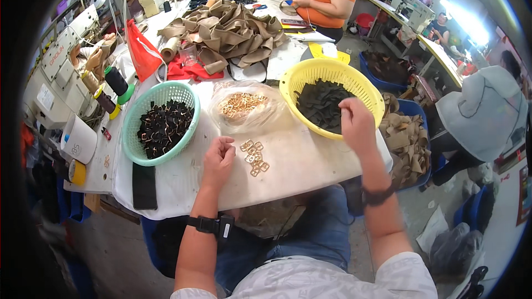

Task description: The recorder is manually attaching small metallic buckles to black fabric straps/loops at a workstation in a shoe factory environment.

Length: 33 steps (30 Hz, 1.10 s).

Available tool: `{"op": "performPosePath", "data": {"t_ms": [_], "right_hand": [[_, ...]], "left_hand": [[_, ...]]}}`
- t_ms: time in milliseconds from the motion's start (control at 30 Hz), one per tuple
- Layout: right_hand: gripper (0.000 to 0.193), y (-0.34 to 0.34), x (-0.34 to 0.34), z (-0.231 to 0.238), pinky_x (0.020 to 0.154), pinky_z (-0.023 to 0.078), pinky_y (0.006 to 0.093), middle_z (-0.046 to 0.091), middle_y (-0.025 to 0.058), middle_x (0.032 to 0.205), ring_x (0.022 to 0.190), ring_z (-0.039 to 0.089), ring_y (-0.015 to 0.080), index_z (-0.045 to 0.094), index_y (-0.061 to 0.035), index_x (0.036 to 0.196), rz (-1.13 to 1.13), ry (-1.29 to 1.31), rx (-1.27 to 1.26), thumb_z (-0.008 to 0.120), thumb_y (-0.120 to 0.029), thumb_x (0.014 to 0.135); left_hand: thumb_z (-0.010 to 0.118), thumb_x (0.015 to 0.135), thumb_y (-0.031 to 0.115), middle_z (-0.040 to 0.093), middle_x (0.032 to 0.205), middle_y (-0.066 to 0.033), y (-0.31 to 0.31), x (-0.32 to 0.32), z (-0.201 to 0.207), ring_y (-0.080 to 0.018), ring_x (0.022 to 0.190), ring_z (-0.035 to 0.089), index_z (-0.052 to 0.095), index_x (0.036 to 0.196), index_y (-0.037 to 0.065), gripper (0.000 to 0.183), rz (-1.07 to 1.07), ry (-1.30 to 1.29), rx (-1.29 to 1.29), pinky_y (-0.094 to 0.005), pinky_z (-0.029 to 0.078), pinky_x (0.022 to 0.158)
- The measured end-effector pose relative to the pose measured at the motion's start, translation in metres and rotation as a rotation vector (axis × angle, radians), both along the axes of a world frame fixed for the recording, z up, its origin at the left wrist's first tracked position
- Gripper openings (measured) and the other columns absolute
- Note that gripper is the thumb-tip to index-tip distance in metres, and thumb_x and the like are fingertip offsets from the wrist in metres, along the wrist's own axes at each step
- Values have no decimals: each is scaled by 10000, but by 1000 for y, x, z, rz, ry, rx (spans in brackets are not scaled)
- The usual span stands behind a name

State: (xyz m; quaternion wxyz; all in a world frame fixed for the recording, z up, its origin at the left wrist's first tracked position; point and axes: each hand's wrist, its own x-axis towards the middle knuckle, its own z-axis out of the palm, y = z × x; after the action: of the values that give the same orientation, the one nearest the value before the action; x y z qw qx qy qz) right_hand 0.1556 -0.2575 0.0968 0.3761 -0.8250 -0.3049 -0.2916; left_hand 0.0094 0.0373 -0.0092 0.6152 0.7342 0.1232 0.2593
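Best done by pinching one small gold metal buckle [254, 158] near the white table's [310, 160] front edge while lifting a single dark fabric strip [321, 105]. Left hand [219, 160] curled, fingertips closed beside buckles. Right hand [357, 127] bent into round yellow plastic basket [310, 75] at right edge, grip hidden.

The person wears a white short-sleeved shirt [343, 279] with faint grey print, blue jeans [310, 232], a black strap with a small device [213, 225] on the left wrist, and a dark band [378, 195] on the right wrist.

Buckles [254, 158] on table [310, 160], between left basket [133, 127] and right basket [302, 75].
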Motion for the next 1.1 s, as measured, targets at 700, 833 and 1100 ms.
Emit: {"op": "performPosePath", "data": {"t_ms": [700, 833, 1100], "right_hand": [[70, 16, 66, 16, 675, 489, 375, 604, 151, 736, 764, 619, 316, 586, 8, 721, 175, 91, -232, 572, -58, 740], [90, 18, 19, 22, 713, 487, 275, 672, 151, 863, 813, 630, 205, 450, 20, 632, 338, 262, 249, 497, 72, 689], [99, 68, -59, -57, 595, 455, 254, 671, 112, 766, 641, 575, 129, 541, 16, 635, 676, 670, 310, 464, 76, 653]], "left_hand": [[610, 844, 29, 611, 743, -44, 5, -2, -2, -128, 611, 562, 636, 876, -5, 54, 56, 21, 213, -266, 465, 590], [631, 790, 44, 626, 879, -122, -10, -4, 14, -282, 667, 613, 658, 911, 19, 126, 111, 41, 498, -351, 505, 630], [675, 762, 96, 604, 864, -96, -12, 6, 10, -243, 736, 603, 664, 920, 26, 173, 73, 128, 631, -344, 488, 680]]}}
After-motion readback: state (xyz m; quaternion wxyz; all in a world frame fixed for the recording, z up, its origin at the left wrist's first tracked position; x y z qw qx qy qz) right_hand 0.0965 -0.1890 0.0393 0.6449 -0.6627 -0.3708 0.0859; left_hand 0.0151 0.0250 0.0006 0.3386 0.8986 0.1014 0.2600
